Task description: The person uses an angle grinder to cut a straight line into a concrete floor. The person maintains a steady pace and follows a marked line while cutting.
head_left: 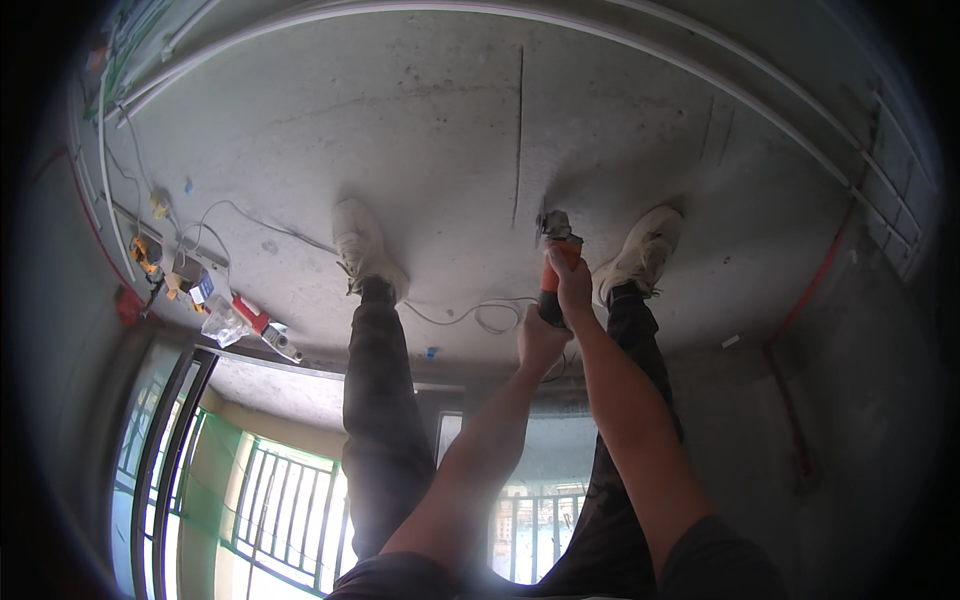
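Note:
An orange and black angle grinder (560,255) is held low over the concrete floor between my shoes. My right hand (573,286) wraps round its orange body, closer to the head. My left hand (543,341) grips the black rear end. The disc (540,228) stands on edge on the left of the metal head; whether it touches the floor I cannot tell. Beyond it a thin dark straight groove (519,130) runs away from me along the concrete. A grey cord (450,320) loops behind the tool and passes my left shoe (362,245).
My right shoe (642,252) is close beside the grinder. At the left lie a red and grey power tool (265,325), a clear plastic bag (224,322) and yellow-orange tools (147,255). White pipes (640,42) cross the far side. A sliding door (165,450) stands behind, at left.

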`<state>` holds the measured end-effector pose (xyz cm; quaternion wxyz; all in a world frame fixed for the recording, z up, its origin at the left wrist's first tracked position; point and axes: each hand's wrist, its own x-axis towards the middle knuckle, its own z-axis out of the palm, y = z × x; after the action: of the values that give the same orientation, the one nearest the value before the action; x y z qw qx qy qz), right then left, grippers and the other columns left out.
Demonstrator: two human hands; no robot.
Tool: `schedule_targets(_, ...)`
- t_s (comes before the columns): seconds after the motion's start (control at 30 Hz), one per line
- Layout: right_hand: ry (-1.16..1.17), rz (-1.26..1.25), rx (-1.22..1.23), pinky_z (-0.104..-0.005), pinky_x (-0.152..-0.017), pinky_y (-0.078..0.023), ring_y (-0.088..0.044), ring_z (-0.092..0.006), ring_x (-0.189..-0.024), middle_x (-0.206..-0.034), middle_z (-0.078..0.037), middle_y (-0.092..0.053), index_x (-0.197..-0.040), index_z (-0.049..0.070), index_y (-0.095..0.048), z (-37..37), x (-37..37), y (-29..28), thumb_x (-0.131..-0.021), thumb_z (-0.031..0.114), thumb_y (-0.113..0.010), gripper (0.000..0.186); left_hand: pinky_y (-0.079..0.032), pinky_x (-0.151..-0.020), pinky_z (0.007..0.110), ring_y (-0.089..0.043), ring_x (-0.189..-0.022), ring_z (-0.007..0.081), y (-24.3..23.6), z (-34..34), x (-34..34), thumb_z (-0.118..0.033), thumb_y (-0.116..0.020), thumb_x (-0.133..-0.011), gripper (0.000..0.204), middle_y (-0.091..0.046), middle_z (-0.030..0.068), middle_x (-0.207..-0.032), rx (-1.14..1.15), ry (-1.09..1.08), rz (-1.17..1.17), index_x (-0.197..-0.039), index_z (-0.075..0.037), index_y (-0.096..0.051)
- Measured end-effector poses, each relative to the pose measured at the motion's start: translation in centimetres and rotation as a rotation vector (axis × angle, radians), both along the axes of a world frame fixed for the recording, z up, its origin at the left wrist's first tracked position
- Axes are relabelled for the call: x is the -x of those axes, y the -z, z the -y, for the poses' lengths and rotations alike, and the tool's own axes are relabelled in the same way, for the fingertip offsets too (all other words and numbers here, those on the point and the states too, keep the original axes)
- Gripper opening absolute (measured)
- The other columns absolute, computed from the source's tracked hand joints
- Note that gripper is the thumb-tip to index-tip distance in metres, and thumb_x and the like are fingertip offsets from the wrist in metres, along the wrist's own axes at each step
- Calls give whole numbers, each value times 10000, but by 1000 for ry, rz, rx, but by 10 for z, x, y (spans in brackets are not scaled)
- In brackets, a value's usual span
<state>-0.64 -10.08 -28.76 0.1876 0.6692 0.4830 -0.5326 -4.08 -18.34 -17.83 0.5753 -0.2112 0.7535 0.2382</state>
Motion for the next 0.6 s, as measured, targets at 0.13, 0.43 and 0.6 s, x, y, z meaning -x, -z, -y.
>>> schedule_targets(0.13, 6, -35, -28, -331, -798, -521, -660, -171, -865, -982, -44, -699, -1177, 15, -709, -2, -13, 12, -963, 544, -761, 572, -561, -880, 524, -725, -1046, 462, 2, -4, -5, -230, -881, -679, 619, -748, 245, -1046, -6, -8, 5, -1189, -20, -600)
schedule_targets(0.43, 31, -68, -3, -400, -883, -534, -717, -293, -989, -1063, -165, -747, -1178, -46, -702, -4, 14, -11, -948, 593, -740, 680, -565, -881, 517, -730, -1038, 449, 12, 9, -6, -262, -887, -694, 618, -754, 233, -1056, -26, -21, 21, -1197, -36, -608)
schedule_targets(0.6, 35, -111, 37, -410, -897, -531, -713, -301, -999, -1059, -168, -740, -1189, -50, -685, -7, 13, -19, -948, 594, -740, 690, -561, -863, 455, -749, -999, 385, 1, 1, -1, -239, -928, -661, 607, -754, 227, -1018, 4, -28, 0, -1116, 21, -623)
